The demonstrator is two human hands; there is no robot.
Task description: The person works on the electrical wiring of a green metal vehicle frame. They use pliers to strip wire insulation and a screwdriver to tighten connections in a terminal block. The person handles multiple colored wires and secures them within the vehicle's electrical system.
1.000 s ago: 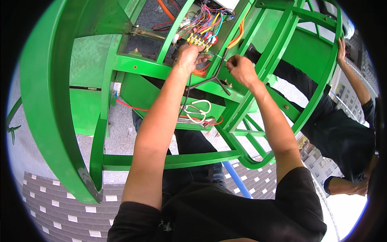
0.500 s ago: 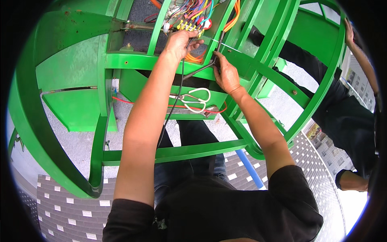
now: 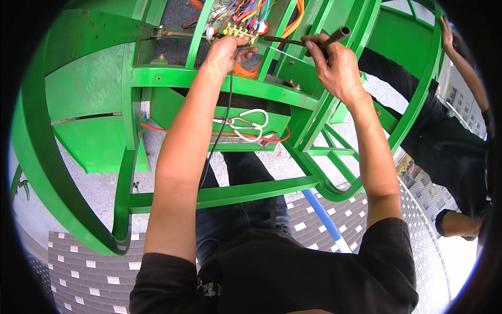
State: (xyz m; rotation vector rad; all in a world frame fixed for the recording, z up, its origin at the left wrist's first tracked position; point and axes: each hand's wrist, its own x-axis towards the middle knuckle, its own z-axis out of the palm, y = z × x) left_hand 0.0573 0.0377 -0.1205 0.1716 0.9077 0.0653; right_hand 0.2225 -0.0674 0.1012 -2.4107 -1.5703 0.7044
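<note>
My left hand [image 3: 228, 51] is closed by the row of yellow wire terminals [image 3: 236, 32], its thumb and forefinger pinching the end of a black cable [image 3: 228, 107]. That cable hangs down beside my left forearm. Its pinched tip is hidden by my fingers. My right hand [image 3: 337, 65] grips a dark L-shaped socket wrench [image 3: 285, 40], whose hollow end sticks up past my knuckles. The wrench's thin arm points left toward the terminals, and I cannot tell whether it touches them. Coloured wires [image 3: 250, 13] crowd above the terminals, around a red round part [image 3: 259, 26].
A green metal frame [image 3: 225, 194] surrounds my arms, with crossbars in front of me. Scissors with white handles [image 3: 253, 125] lie on a green ledge beside a red wire [image 3: 151, 127]. Orange cables [image 3: 294, 23] run at the top. Another person [image 3: 444, 146] stands at the right.
My right hand has lifted the wrench off the frame and moved it up and right, turning its thin arm toward the terminals. My left hand stays by the terminals with the cable.
</note>
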